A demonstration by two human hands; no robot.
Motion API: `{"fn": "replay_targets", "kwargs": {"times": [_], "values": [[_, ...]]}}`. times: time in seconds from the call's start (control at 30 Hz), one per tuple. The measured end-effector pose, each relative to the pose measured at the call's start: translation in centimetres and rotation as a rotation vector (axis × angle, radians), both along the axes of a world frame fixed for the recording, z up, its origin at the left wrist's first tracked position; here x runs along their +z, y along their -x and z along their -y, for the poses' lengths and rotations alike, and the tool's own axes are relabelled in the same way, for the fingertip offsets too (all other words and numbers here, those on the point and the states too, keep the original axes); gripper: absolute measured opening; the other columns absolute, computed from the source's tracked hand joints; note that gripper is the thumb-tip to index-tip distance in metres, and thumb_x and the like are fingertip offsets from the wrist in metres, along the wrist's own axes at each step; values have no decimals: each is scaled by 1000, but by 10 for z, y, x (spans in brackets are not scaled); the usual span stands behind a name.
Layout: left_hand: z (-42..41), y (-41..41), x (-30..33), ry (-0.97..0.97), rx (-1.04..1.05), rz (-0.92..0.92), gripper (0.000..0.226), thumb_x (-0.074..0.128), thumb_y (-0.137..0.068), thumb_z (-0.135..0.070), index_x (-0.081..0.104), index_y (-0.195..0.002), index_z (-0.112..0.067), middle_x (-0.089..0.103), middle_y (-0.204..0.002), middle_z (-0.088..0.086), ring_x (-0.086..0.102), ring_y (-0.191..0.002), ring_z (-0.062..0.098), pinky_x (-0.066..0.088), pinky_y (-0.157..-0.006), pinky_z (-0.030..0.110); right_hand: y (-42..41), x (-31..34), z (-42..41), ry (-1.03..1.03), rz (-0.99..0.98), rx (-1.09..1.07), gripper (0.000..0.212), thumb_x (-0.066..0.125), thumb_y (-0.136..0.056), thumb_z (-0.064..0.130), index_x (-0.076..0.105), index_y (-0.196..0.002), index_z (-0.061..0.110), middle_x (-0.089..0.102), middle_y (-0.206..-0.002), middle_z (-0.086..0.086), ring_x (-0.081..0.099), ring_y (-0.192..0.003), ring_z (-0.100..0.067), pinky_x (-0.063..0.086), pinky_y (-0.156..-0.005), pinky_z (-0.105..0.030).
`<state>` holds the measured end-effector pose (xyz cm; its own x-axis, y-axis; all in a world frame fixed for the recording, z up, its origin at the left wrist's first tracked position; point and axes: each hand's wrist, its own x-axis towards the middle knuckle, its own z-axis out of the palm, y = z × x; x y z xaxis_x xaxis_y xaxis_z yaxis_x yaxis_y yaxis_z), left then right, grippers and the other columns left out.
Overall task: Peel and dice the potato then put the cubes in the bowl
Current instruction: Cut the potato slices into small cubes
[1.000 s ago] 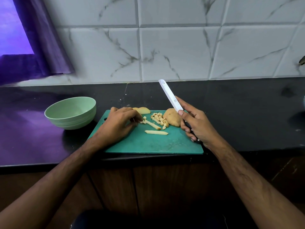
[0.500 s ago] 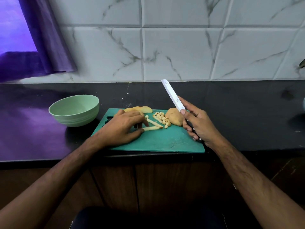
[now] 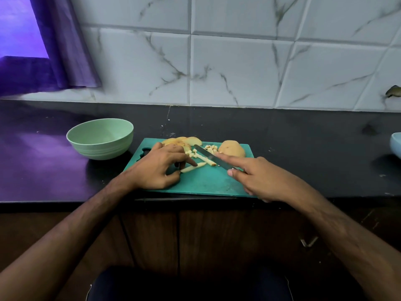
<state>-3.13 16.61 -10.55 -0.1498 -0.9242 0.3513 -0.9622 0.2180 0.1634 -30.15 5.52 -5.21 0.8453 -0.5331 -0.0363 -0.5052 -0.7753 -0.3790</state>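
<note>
Head cam: we're mid-dicing, left hand [image 3: 159, 168] fingers pinching potato sticks [image 3: 200, 162], right hand [image 3: 259, 177] gripping knife [image 3: 211, 157]; next, chop crosswise.

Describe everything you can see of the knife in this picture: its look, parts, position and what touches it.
The knife has a slim, straight, grey metallic-looking blade with a rounded tip. It lies low over the green cutting board, tip pointing away and left, across pale potato strips. The right hand grips the handle, hiding it, with the forefinger stretched along the blade's spine. Whether the edge touches the strips cannot be told.
</note>
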Motion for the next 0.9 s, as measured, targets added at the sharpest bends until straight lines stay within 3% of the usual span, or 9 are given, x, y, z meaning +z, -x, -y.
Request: {"fn": "replay_targets", "kwargs": {"times": [0.13, 0.27, 0.4, 0.57, 0.7, 0.8, 0.9], "values": [[0, 0, 1, -25, 0, 12, 48, 46, -83, -38, 67, -127, -36, 56, -100, -14, 47, -103, 1, 29, -87, 23, 10, 5, -15, 115, -96, -14, 48, 33, -110, 43, 19, -152, 62, 53, -71, 9, 55, -41, 1, 58, -71, -31], [-1, 1, 1, -33, -3, 1, 49, 45, -84, -40, 67, -127, -36, 55, -98, -16, 47, -103, 0, 29, -87, 23, 14, 4, -21, 140, -134, -16, 49, 31, -110, 43, 17, -153, 60, 52, -71, 12, 56, -47, -2, 52, -67, -25], [-1, 2, 2, -45, -5, -10, 50, 44, -84, -41, 67, -128, -36, 54, -98, -16, 47, -103, 1, 29, -87, 24, 17, 0, -27, 121, -145, -17, 49, 32, -110, 41, 17, -154, 58, 53, -71, 11, 54, -55, -5, 51, -71, -27], [-2, 3, 3, -36, -3, 2, 50, 44, -84, -40, 68, -128, -35, 55, -97, -14, 49, -103, 3, 33, -83, 33, 13, -7, -27, 42, -119, -22, 50, 33, -111, 38, 18, -156, 53, 54, -72, 8, 53, -55, -7, 52, -60, -28], [-1, 3, 3, -43, 2, 13, 50, 44, -85, -41, 68, -128, -35, 56, -98, -14, 48, -105, 3, 29, -87, 23, 12, -14, -32, 15, -121, -28, 52, 31, -111, 37, 13, -157, 53, 56, -73, 7, 55, -46, -7, 54, -53, -25], [-2, 3, 3, -41, 7, 11, 50, 44, -85, -41, 68, -128, -34, 56, -98, -14, 48, -104, 2, 29, -88, 22, 15, -8, -34, 81, -159, -38, 51, 30, -111, 39, 14, -156, 55, 53, -72, 8, 54, -52, -6, 49, -56, -25], [-2, 3, 3, -51, 9, 7, 50, 44, -85, -41, 68, -128, -35, 56, -98, -14, 48, -104, 2, 29, -88, 23, 22, 8, -36, 44, -217, -38, 50, 30, -111, 38, 16, -156, 54, 56, -73, 7, 54, -40, -4, 55, -54, -26]]}}
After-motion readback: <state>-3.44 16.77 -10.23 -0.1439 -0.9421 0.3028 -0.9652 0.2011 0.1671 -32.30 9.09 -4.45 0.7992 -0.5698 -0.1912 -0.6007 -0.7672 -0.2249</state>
